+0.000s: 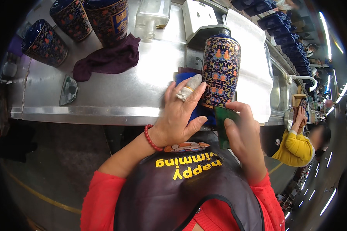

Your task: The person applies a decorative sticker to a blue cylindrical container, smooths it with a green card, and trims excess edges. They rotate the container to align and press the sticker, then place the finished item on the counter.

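A dark blue bottle [221, 71] with an orange, red and gold floral pattern lies on the work surface, its neck away from me, by a grey angled block [204, 35]. My left hand [177, 111] rests at its left side, fingers spread, one fingertip touching it. Light cloth covers one finger. Between the thumb and fingers of my right hand [243, 133] is a thin, green, see-through flat piece [222, 125], its upper edge by the bottle's near end. Blue cloth [200, 112] shows under the bottle.
Three more patterned blue bottles [71, 19] stand at the far left, near a crumpled purple cloth [112, 57]. A clear bottle [152, 15], white box [198, 15] and glass piece [68, 90] are on the metal table [115, 96]. White sheeting [254, 69], a tap [306, 79] and a yellow-sleeved person [297, 146] are rightward.
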### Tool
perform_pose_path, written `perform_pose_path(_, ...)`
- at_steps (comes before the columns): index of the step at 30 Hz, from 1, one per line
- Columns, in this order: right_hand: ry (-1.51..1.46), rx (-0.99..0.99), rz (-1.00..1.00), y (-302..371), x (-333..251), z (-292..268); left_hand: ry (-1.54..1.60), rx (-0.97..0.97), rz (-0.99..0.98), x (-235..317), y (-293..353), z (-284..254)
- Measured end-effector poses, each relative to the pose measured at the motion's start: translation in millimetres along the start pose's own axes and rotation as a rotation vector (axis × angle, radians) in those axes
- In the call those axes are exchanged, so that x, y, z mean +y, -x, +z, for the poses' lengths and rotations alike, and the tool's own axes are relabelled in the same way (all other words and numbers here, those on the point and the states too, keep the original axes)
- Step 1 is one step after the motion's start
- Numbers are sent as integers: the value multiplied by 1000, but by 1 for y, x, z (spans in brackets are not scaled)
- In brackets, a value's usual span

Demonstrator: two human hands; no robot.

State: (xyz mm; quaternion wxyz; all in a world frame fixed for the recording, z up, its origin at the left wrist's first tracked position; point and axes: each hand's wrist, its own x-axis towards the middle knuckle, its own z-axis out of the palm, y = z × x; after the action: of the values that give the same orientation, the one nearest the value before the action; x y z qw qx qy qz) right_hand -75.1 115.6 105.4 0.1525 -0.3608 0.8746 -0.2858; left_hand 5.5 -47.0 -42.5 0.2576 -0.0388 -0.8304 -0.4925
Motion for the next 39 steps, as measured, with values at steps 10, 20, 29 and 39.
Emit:
perform_pose_path(10, -96, 74, 47, 9, 17, -6, -216, 114, 67, 14, 15, 6)
perform_pose_path(20, -148, 22, -17, 10, 30, -2, -269, 140, 102, 20, 18, 8)
perform_pose_path(29, -156, 23, -52, 9, 32, -2, -252, 154, 94, 22, 16, 8)
perform_pose_path(39, -165, 41, -31, 10, 38, -4, -272, 141, 142, 20, 14, 8)
